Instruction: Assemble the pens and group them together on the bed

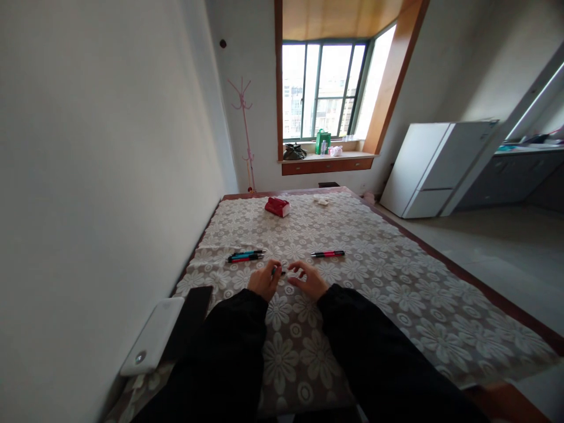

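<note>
My left hand is closed around a dark pen, whose end sticks out toward the right; most of it is hidden by the fingers. Just to its right, my right hand has its thumb and fingers apart with nothing between them, close to the pen's tip. Beyond the left hand lies a group of pens in blue, red and black, side by side. Past the right hand, a red and black pair of pens rests on the tablecloth.
A red tissue pack and a small white item lie at the table's far end. At the left, by the wall, are a white device and a flat black object. A fridge stands beyond the right edge.
</note>
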Demonstrator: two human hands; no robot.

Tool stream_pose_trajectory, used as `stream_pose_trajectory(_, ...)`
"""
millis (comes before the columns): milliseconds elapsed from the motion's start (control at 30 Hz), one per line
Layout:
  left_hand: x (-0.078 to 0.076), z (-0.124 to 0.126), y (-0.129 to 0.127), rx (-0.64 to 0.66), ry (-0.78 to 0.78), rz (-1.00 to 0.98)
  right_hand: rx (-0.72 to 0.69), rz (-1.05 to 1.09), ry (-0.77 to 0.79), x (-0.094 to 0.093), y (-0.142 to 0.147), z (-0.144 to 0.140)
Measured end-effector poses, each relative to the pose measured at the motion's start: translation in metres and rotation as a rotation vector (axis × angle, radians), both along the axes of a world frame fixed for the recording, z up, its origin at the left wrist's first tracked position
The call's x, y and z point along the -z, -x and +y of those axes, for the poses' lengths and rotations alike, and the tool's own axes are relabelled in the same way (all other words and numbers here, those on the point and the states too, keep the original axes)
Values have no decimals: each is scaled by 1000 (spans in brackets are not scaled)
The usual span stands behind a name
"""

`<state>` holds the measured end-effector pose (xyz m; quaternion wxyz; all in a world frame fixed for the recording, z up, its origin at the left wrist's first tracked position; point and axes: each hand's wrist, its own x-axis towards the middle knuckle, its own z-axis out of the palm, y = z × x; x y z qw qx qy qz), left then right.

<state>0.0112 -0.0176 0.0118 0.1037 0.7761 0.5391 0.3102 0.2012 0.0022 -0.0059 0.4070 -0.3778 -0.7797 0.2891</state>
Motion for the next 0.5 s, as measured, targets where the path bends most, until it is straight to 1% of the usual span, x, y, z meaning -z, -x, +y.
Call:
stream_pose_trajectory(100,1,3,2,-90,-16,-99,-58,-241,-189,-2,1,-6)
stream_pose_trajectory(167,2,4,2,-101,-31,-121,-96,-410,-246,0,2,-10)
stream_pose_trajectory(233,3,4,2,-103,-40,-125,-103,-510,-258,2,4,-10)
stream_pose_trajectory(333,4,5,2,-101,-35,-131,-54,-517,-264,4,3,-8)
stream_pose_trajectory(500,7,7,1,-94,-14,-134,143,-509,-243,-3,-6,-1)
